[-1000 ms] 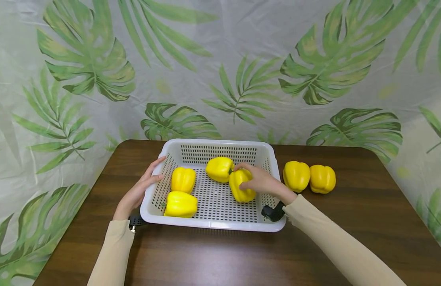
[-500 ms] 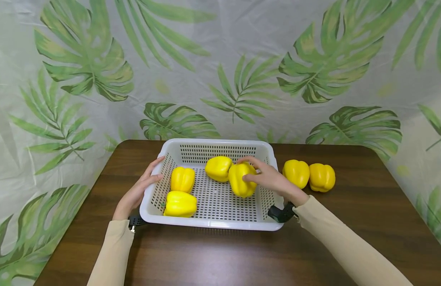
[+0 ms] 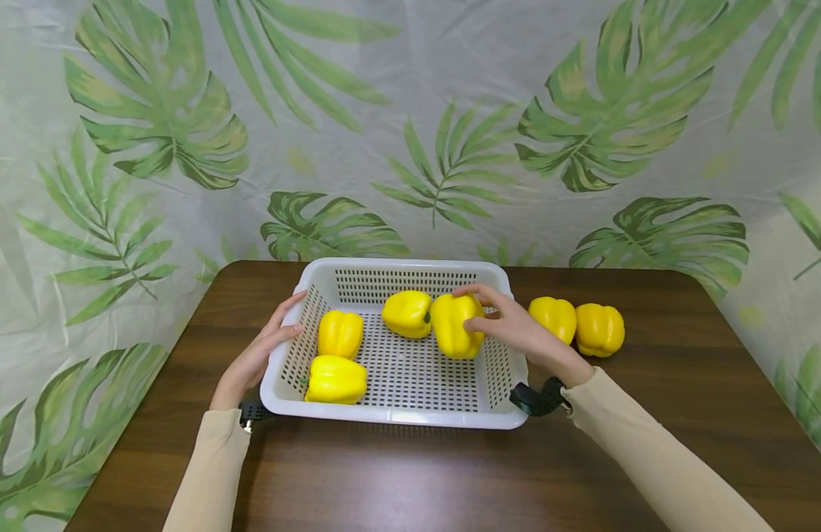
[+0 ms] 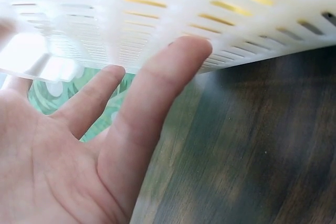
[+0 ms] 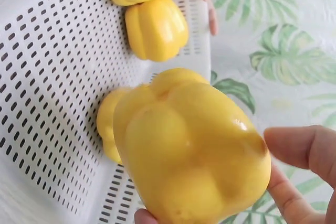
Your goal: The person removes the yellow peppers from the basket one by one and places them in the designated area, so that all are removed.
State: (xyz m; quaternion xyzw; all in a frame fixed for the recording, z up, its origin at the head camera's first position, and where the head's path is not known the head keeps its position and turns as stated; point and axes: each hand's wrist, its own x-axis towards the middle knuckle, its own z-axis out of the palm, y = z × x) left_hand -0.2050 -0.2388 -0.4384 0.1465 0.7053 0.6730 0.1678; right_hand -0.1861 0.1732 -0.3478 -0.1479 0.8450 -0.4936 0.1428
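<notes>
A white perforated plastic basket (image 3: 393, 417) holds several yellow bell peppers. My right hand (image 3: 513, 325) grips one bell pepper (image 3: 453, 329) between thumb and fingers inside the basket's right half, raised over its floor. In the right wrist view this held pepper (image 5: 189, 150) fills the middle, bottom end towards the camera. Just left of it lies another bell pepper (image 3: 406, 313), its green stem pointing right. My left hand (image 3: 264, 351) touches the basket's left outer wall; the left wrist view shows its thumb (image 4: 157, 90) straight and its fingers spread against the slotted wall.
Two yellow peppers, one upper (image 3: 341, 334) and one lower (image 3: 337, 380), lie by the basket's left wall. On the dark wooden table (image 3: 397, 480), right of the basket, sit two more, a nearer (image 3: 553, 318) and a farther one (image 3: 600, 330). Leaf-patterned cloth (image 3: 450, 148) hangs behind.
My right hand has raised the gripped pepper and shifted it slightly right and towards the back of the basket. The left hand and the basket stay in place.
</notes>
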